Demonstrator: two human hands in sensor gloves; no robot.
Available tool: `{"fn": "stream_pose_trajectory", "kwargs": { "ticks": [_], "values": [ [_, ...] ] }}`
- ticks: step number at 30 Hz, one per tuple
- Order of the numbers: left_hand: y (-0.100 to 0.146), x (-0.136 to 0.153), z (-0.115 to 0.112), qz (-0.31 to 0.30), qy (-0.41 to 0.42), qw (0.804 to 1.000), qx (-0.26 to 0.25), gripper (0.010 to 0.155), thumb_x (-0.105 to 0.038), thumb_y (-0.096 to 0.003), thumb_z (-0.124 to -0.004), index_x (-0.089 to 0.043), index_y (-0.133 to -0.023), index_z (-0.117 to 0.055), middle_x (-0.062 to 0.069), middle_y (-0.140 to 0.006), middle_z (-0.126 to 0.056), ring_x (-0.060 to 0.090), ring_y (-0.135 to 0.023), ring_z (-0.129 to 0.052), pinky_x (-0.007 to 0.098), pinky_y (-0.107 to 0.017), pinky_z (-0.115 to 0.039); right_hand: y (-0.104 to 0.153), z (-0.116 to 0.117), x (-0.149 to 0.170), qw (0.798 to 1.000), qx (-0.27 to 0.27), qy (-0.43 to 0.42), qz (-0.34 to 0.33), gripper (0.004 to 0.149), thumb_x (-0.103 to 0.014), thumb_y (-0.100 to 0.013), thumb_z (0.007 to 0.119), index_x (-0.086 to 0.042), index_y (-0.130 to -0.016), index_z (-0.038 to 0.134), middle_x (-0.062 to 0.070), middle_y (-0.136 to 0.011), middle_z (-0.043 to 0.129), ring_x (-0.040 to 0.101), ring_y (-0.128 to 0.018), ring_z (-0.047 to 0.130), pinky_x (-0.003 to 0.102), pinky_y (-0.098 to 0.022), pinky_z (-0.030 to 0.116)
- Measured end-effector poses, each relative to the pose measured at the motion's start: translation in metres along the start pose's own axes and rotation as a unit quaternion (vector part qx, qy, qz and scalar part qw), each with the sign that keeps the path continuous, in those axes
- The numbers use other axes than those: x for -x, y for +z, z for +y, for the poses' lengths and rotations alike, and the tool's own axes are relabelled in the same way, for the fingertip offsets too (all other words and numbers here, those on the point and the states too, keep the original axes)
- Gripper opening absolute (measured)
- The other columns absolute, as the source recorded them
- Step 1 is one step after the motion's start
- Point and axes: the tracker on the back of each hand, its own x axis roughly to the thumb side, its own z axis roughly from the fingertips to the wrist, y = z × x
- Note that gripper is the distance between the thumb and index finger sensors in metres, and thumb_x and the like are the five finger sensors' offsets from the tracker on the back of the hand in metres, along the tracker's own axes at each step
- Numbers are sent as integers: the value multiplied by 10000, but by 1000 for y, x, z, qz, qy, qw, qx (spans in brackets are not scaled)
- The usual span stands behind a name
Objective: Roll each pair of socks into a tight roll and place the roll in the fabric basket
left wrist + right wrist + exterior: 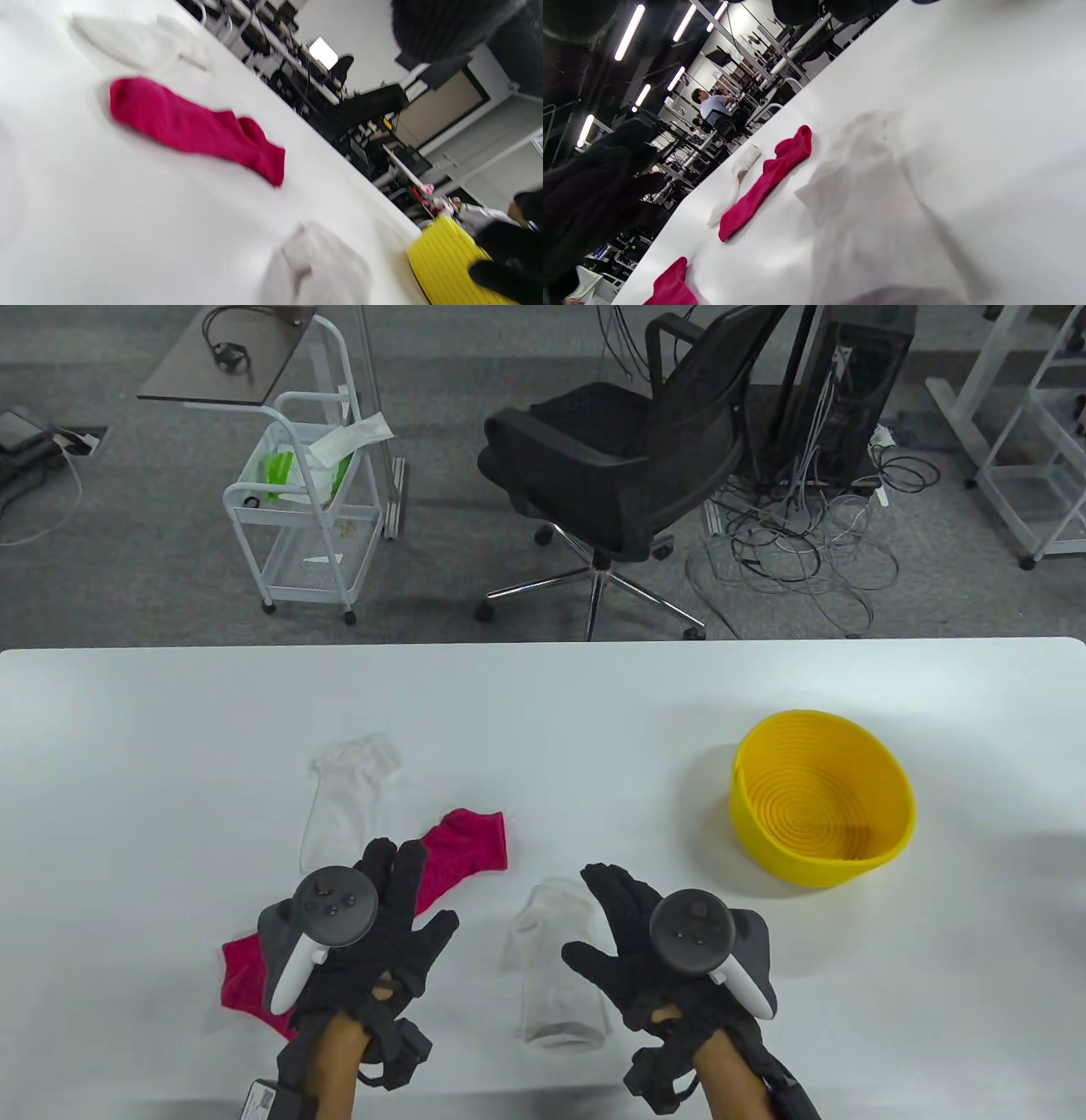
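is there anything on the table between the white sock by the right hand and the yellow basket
Nothing visible. The white sock lies just left of the open right hand, and only bare table shows between it and the yellow basket, which is empty.

The table is smooth matt white; the pink sock is knitted cloth; the yellow basket looks ribbed.

left hand flat, fingers straight; right hand likewise — fingers spread
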Motion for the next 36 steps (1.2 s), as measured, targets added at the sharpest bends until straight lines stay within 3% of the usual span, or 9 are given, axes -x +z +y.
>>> {"fn": "stream_pose_trajectory", "kwargs": {
  "ticks": [6,10,16,19,24,36],
  "values": [
    [-19,-5,19,-3,-52,996,-79,741,-565,-391,-717,-375,-1043,-421,-50,-1169,-281,301,-1135,-346,522,-773,-308,-1,-3,8,1000,-4,-15,3,858,-734,-374,639,-363,-1079,322,19,-1187,385,386,-1103,420,677,-710,429],
    [-48,-6,33,19,-89,994,-68,723,-539,-396,-717,-368,-1040,-437,-53,-1170,-311,298,-1130,-398,520,-777,-362,1,-5,2,1000,4,-9,-8,857,-728,-377,638,-342,-1079,334,31,-1181,405,378,-1100,442,671,-710,441],
    [-107,7,42,97,-116,988,-21,720,-520,-400,-720,-443,-1028,-377,-98,-1163,-211,264,-1140,-293,515,-789,-290,0,-6,5,1000,10,-4,3,841,-714,-383,645,-337,-1077,355,30,-1172,436,374,-1089,482,664,-705,463],
    [-136,16,46,132,-120,984,-20,695,-505,-399,-721,-462,-1020,-413,-107,-1165,-251,255,-1136,-320,519,-790,-313,-1,-9,10,1000,18,-12,13,835,-708,-386,647,-332,-1075,362,31,-1166,453,371,-1083,499,660,-703,472],
    [-178,26,55,168,-142,975,-29,663,-469,-400,-728,-377,-1017,-505,-82,-1145,-431,240,-1081,-497,496,-760,-440,-4,-10,15,999,19,-8,29,828,-702,-387,651,-330,-1073,373,26,-1161,474,367,-1077,520,657,-702,480],
    [-238,35,31,204,-210,956,-19,562,-344,-428,-718,-429,-976,-623,-129,-1116,-554,199,-995,-619,468,-713,-497,-12,-5,19,998,20,7,65,798,-677,-399,654,-330,-1067,390,9,-1149,517,348,-1069,560,646,-704,499]
  ]
}}
